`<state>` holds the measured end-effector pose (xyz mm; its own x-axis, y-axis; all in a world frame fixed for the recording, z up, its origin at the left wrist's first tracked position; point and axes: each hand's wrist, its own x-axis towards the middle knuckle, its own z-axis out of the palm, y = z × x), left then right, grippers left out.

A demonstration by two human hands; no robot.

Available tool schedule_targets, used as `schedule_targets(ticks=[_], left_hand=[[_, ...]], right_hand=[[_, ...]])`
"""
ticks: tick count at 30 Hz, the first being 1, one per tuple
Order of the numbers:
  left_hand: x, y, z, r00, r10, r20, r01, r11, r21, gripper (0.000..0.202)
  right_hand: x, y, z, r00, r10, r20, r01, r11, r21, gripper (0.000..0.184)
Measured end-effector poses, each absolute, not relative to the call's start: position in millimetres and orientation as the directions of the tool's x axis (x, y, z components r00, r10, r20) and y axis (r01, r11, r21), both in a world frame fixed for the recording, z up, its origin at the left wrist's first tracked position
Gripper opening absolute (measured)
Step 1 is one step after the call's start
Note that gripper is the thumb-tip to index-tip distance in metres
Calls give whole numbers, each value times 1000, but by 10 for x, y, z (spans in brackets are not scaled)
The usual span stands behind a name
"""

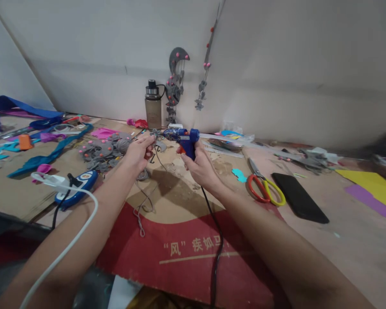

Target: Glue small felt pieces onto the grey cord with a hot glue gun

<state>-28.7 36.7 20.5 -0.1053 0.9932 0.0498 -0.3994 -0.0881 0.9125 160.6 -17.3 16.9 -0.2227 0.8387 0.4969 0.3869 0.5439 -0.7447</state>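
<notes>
My right hand (pixel 201 166) is wrapped round the handle of a blue hot glue gun (pixel 188 143), fingers at its orange trigger. A long translucent glue stick (pixel 221 138) sticks out of its back, and a black cord (pixel 217 240) trails down from the handle. The gun's nozzle end points left, close to my left hand (pixel 141 150). That hand is closed in a pinch on grey cord, with a small grey piece by the fingertips; its exact shape is unclear. Grey cord (pixel 144 206) hangs from there onto the red and tan board (pixel 186 231).
Scissors (pixel 263 184) and a black phone (pixel 299 197) lie at right. A blue power strip (pixel 77 189) with a white cable sits at left. Behind are grey felt pieces (pixel 99 150), a bottle (pixel 153 107) and grey hanging ornaments (pixel 173 86) against the wall.
</notes>
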Motion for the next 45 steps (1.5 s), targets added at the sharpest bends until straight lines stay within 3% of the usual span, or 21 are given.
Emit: schedule_targets(ticks=[14, 33, 39, 41, 45], left_hand=[[-203, 302, 239, -67, 990, 125, -304, -140, 942, 18], [-196, 301, 232, -89, 982, 164, -273, -183, 944, 19], [-277, 381, 176, -146, 981, 124, -348, -168, 922, 18], [-303, 399, 168, -154, 980, 124, -366, -173, 914, 18], [-308, 389, 185, -141, 984, 106, -364, -151, 919, 20]], right_hand=[[1599, -179, 180, -215, 754, 621, 447, 641, -624, 16], [1558, -181, 180, -191, 745, 639, 416, 651, -634, 18], [1619, -102, 155, -82, 901, 425, 277, 430, -859, 22], [1696, -20, 144, -9, 935, 354, 386, 330, -861, 21], [1896, 181, 70, 34, 976, 215, 645, 142, -750, 17]])
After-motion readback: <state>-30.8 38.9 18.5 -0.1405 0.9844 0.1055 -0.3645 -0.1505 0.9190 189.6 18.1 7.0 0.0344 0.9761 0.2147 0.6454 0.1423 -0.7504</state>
